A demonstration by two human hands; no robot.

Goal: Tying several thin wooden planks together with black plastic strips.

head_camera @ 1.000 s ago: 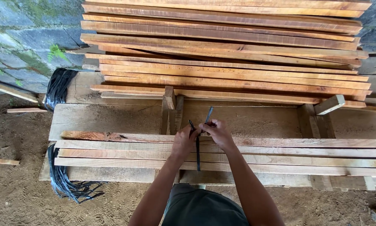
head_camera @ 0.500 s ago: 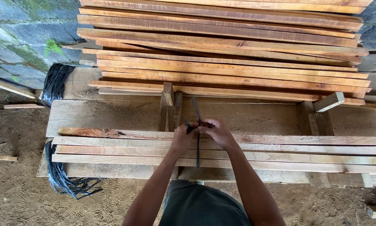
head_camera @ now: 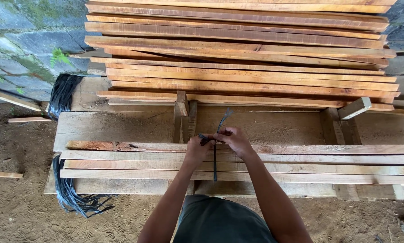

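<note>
Both hands, left (head_camera: 197, 148) & right (head_camera: 232, 138), pinch a black strap (head_camera: 214, 162) looped over slats (head_camera: 301, 164) on the bench (head_camera: 121, 123), looks like mid-tie; next move likely needs taut ends w/ even pull.

Setting, seen from above. Beyond the grip, a deep stack of long sawn planks (head_camera: 242, 49) runs left to right, reddish-brown and pale, lit by soft, even daylight. Beneath it lies a broad, rough wooden bench (head_camera: 121, 123), dusted with sawdust, with short upright blocks (head_camera: 182, 104) just beyond the grip and another pair (head_camera: 341, 123) far to its right. Up and left of the grip stands a grey stone wall (head_camera: 26, 45) with moss and small green plants (head_camera: 58, 56). Packed brown earth floor (head_camera: 17, 211) lies to the lower left, with loose offcuts (head_camera: 4, 174).
</note>
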